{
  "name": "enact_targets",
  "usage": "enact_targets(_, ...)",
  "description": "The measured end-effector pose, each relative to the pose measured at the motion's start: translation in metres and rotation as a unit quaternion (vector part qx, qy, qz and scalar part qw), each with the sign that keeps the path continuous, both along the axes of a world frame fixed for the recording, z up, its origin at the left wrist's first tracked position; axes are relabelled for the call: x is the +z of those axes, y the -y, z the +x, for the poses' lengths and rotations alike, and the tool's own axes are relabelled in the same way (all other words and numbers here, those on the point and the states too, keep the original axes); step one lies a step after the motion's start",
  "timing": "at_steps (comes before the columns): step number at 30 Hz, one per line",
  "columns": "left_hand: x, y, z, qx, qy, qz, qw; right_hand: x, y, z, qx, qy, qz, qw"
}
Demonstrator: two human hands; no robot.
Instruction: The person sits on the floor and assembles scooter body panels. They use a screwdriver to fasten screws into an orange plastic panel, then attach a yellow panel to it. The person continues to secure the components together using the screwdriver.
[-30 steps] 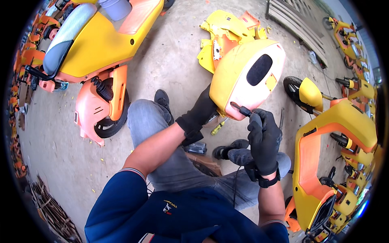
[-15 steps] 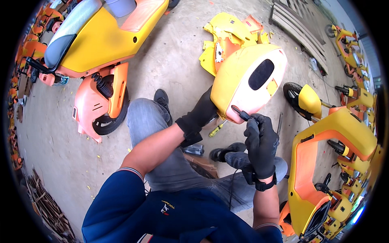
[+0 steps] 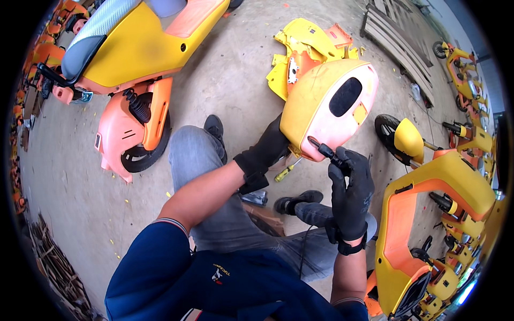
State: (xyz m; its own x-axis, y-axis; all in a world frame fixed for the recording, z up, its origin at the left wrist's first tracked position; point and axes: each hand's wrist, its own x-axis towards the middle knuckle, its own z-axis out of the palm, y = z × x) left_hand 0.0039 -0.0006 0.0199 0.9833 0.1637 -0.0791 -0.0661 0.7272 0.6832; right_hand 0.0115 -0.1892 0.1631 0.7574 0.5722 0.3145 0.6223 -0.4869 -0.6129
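Note:
A rounded yellow and pale-pink scooter body panel (image 3: 303,101), with a dark oval window in its face, is held up in front of me. My left hand (image 3: 271,142), in a black glove, grips its lower left edge; the fingertips are hidden behind it. My right hand (image 3: 350,179), also gloved in black, pinches a short black ribbed piece (image 3: 333,155) between thumb and fingers. That piece points at the small dark slot low on the panel's pink face, and its tip overlaps the slot. Its exact kind I cannot make out.
Yellow and orange panels (image 3: 308,40) lie behind the held one. A yellow-handled screwdriver (image 3: 284,173) is below it. A large yellow scooter (image 3: 142,53) stands at left, a scooter frame (image 3: 399,235) at right. A wooden pallet (image 3: 399,48) lies far right.
My right hand has shifted slightly right and down, showing more of the black piece. My left hand keeps its grip on the panel. The whole view has shifted a little.

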Motion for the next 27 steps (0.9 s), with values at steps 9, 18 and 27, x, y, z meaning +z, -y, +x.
enact_targets(9, 0.009, 0.002, -0.002, 0.009, -0.015, 0.0, 1.0, -0.01, -0.002, -0.01, -0.077, -0.04, -0.019, 0.996)
enact_targets(18, 0.009, 0.002, -0.001, -0.013, -0.026, -0.066, 0.997, -0.006, -0.004, 0.001, 0.007, 0.03, 0.024, 0.999)
enact_targets(27, 0.003, 0.004, -0.001, 0.005, 0.005, 0.027, 1.0, -0.008, -0.004, -0.005, -0.046, 0.001, -0.004, 0.999)
